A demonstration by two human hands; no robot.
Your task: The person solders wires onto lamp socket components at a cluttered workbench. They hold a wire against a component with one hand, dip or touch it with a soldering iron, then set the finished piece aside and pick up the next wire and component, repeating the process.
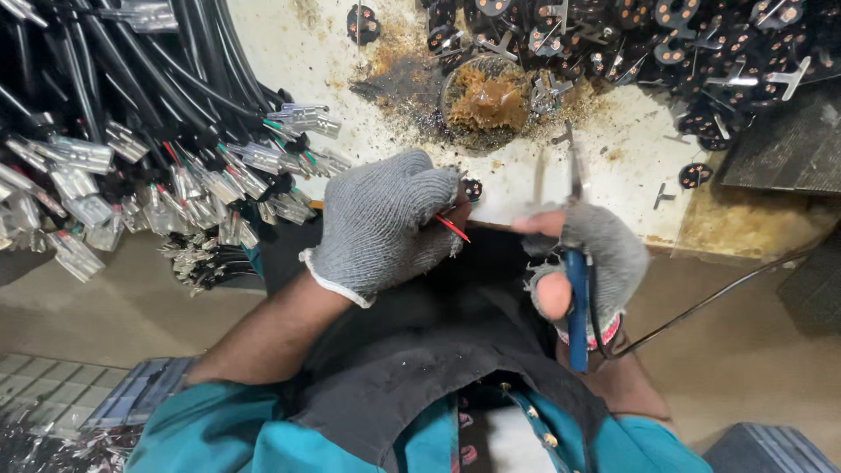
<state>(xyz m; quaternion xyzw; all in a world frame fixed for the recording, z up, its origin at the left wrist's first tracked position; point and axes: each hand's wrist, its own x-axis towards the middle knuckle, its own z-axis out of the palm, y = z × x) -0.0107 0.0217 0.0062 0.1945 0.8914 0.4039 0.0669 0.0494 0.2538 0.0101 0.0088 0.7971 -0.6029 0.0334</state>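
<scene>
My left hand (385, 223), in a grey knit glove, pinches a small black round plug part (472, 188) with a thin red wire (453, 229) sticking out below the fingers. My right hand (585, 263), in a grey fingerless glove, grips a blue-handled tool (576, 302) whose thin metal tip (574, 166) points up over the white bench. The two hands are close together above my dark apron (412, 350). A black cable (701, 307) runs off to the right from my right hand.
A big bundle of black cables with metal terminals (158, 175) lies at the left. Several black round plug parts (666, 44) pile at the top right. A round tin of brown paste (487, 101) sits on the stained white bench (613, 158).
</scene>
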